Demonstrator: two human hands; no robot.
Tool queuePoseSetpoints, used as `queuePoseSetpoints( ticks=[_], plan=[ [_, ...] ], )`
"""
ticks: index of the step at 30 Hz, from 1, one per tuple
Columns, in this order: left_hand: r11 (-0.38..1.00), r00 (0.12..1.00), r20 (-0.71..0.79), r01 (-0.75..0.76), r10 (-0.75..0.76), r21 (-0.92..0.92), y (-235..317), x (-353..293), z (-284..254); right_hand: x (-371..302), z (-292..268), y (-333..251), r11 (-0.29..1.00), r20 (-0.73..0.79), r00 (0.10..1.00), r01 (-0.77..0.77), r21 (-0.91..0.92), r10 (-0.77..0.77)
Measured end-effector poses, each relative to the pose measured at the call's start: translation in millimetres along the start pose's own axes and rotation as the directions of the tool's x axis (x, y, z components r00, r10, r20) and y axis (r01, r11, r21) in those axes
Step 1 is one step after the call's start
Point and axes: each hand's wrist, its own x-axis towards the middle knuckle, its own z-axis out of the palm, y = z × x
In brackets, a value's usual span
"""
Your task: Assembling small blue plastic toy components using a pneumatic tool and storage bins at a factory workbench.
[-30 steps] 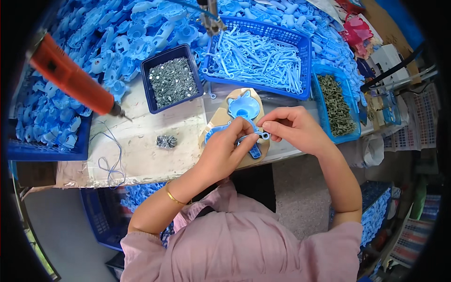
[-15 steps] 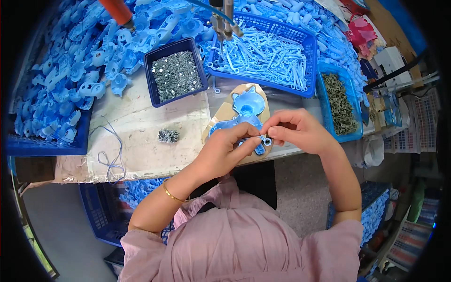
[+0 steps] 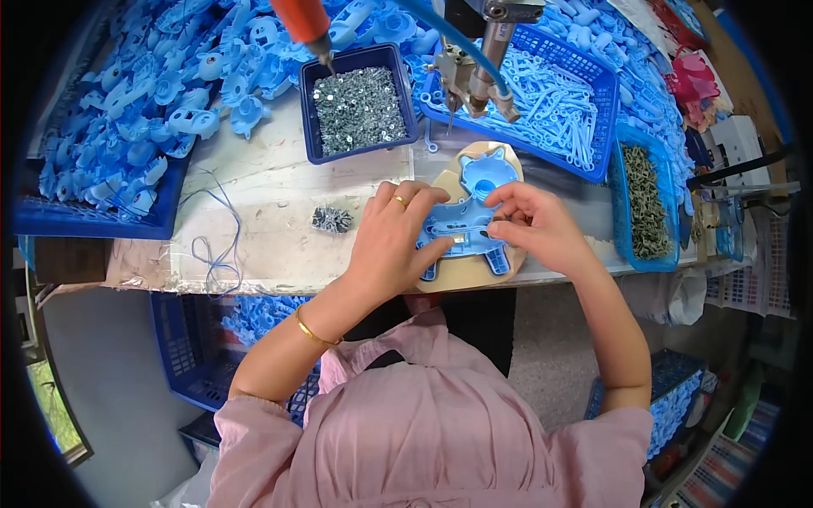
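A blue plastic animal-shaped shell half lies hollow side up on a tan holder at the table's front. A thin pale blue rod seems to lie across its body. My left hand grips the shell's left end, fingers on the far side and thumb on the near side. A small shiny metal piece shows by the thumb tip. Over the shell's right end my right hand is closed in a pinch, a small dark bit at its fingertips too small to name.
Dark blue bin of small metal parts, blue basket of ringed rods and light blue tray of metal clips surround the holder. An orange-red tool and a metal machine head hang above. Blue shells pile left; a metal cluster lies nearby.
My hands were together pinching a ringed rod above the shell; now they are apart. The left has spread onto the shell, the right has moved slightly away. The whole view has shifted.
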Motion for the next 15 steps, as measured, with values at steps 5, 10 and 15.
queuePoseSetpoints(
  ticks=[5,10,15],
  plan=[
    [0.999,0.999,0.002,0.045,-0.045,-0.003,0,2,5,6,5,-7,0.995,-0.047,0.999,-0.011,-0.103,0.007],
    [0.998,0.998,0.021,0.065,-0.065,0.013,1,2,6,6,4,-19,0.977,-0.024,1.0,0.014,-0.212,-0.019],
    [0.997,0.995,0.063,0.076,-0.077,0.028,4,5,6,12,-2,-15,0.95,0.093,0.989,0.138,-0.28,-0.117]
  ],
)
